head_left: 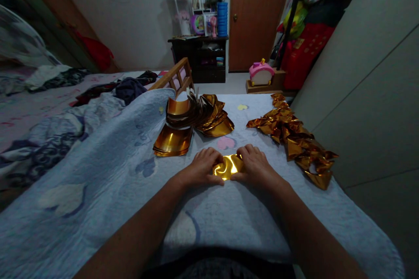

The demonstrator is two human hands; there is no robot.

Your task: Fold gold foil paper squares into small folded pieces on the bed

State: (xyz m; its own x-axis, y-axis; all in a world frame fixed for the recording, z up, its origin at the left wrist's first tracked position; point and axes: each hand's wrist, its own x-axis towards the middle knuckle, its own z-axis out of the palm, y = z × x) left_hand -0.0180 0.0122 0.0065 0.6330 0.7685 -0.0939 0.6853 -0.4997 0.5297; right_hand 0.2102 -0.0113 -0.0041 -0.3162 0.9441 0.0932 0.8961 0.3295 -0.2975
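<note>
A small sheet of shiny gold paper (226, 166) lies on the pale blue quilt (108, 183) right in front of me. My left hand (203, 167) grips its left side with fingers curled, and my right hand (255, 166) grips its right side the same way. The sheet is bent and partly hidden under my fingers. Beyond my hands a curling stack of flat gold sheets (191, 121) rests on the quilt. To the right lies a heap of folded gold paper pieces (293, 137).
Rumpled clothes and bedding (59, 96) cover the left side. A wooden rail (175, 76) sits behind the stack. Farther off are a dark shelf unit (203, 59), a brown door (255, 13), a pink toy house (261, 72) and a grey wardrobe wall (366, 78) at right.
</note>
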